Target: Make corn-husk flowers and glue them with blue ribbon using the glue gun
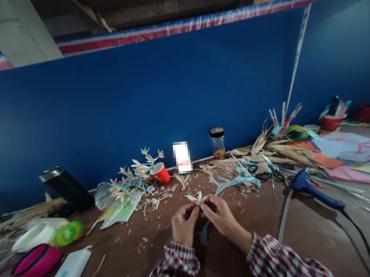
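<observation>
A small pale flower, its petals apparently of dried corn husk, stands up between my two hands over the table. My left hand is closed in a pinch at its base. Thumb and fingers of my right hand pinch the same base from the other side. Below the fingers hangs a blue-green strip; whether it joins the flower is hidden. Beyond my hands, finished-looking husk flowers on blue stems lean by and in a red paper cup.
A blue glue gun with a trailing cord lies at right, near scissors and dried husks. A lidded jar stands by the blue partition. At left are a black tumbler, pink case and power strip.
</observation>
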Motion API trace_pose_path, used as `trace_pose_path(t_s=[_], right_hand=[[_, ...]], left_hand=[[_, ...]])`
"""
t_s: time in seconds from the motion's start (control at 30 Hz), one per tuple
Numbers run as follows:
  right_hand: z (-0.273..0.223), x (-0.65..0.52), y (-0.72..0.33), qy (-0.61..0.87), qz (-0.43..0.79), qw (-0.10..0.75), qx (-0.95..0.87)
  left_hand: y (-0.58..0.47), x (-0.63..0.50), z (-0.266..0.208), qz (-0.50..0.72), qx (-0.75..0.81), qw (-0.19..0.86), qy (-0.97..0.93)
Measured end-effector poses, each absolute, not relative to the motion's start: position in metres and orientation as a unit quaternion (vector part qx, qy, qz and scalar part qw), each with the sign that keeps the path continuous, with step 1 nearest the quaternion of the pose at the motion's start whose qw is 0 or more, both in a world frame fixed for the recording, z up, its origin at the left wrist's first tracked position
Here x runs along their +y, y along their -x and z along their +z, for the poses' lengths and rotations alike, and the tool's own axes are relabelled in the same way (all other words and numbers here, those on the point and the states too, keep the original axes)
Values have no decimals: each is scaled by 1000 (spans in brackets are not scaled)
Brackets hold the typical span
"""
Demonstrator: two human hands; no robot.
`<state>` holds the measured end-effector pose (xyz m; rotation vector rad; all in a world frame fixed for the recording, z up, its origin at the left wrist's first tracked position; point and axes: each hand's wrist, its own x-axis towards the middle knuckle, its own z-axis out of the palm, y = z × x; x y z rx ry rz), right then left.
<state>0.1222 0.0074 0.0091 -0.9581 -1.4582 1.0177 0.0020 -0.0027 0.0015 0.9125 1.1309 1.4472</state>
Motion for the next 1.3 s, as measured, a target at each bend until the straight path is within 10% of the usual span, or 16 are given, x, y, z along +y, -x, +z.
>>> trace_pose_path(t_s=[1.3], right_hand=[[9,4,-122,441,403,529,-603]], left_hand=[[2,1,-5,594,469,530,-383]])
